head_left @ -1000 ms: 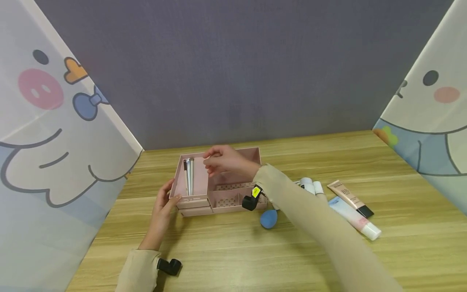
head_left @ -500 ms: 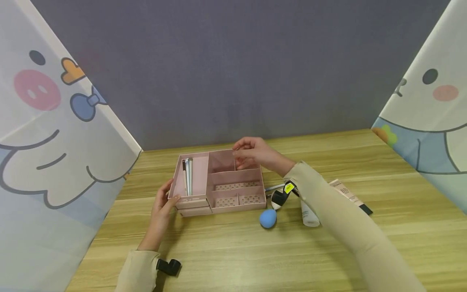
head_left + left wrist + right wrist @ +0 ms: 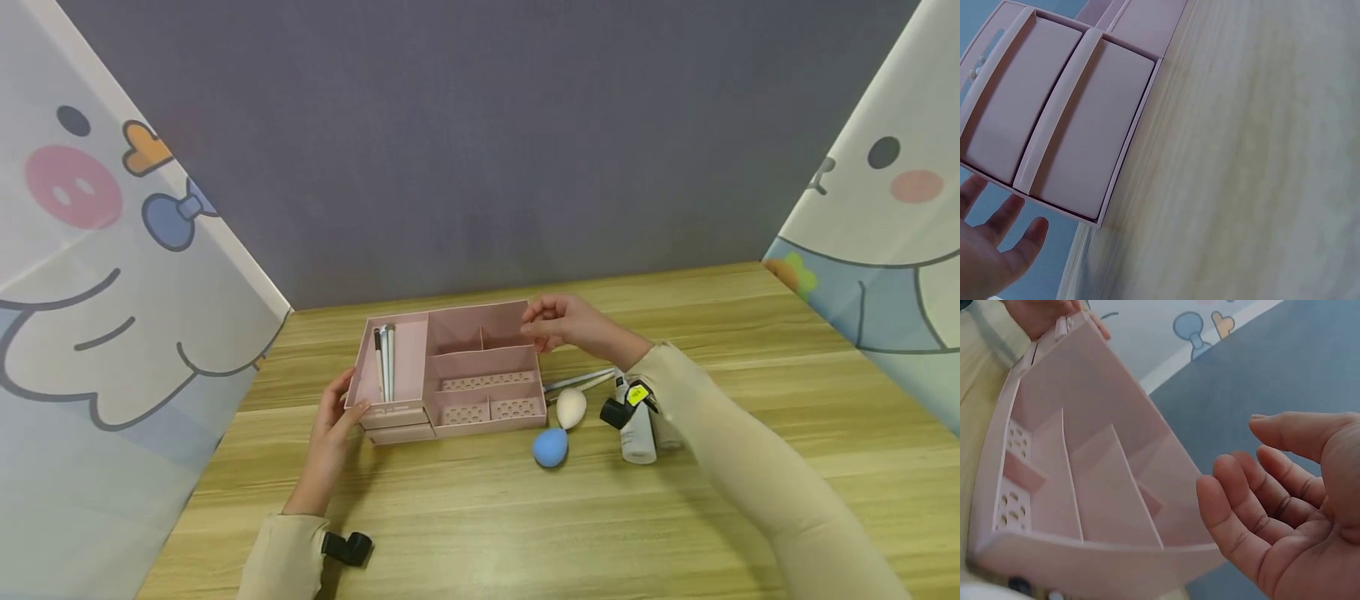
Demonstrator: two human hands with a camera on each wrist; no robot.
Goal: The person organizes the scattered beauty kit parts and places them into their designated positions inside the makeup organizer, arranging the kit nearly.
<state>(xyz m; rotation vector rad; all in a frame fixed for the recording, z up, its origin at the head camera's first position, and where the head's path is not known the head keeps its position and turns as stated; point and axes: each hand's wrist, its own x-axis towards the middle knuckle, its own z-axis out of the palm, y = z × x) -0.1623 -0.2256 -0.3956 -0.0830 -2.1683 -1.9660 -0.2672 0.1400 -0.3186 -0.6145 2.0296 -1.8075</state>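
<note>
A pink makeup organizer (image 3: 411, 358) with several compartments stands on the table. Its left tray carries a few slim makeup brushes (image 3: 389, 367); two drawers (image 3: 1094, 125) sit beneath. My left hand (image 3: 327, 433) grips the organizer's front left corner, thumb over the edge and fingers along the side. In the left wrist view, three fingers (image 3: 1000, 219) show beside the drawers. At the back right corner hovers my right hand (image 3: 581, 327), loosely bent with nothing in it. The right wrist view shows its fingers (image 3: 1247, 515) apart from the organizer's bare divided compartments.
A blue makeup sponge (image 3: 551, 447) and a cream one (image 3: 572, 408) lie right of the organizer. Behind them are more brushes (image 3: 577, 379). A white bottle (image 3: 637, 437) lies partly under the right forearm, which hides things there. A grey wall (image 3: 480, 167) rises behind the table.
My right hand has moved right, from over the brush tray across the compartments to the organizer's right end. This uncovers the compartments and the cream sponge. My left hand stays put.
</note>
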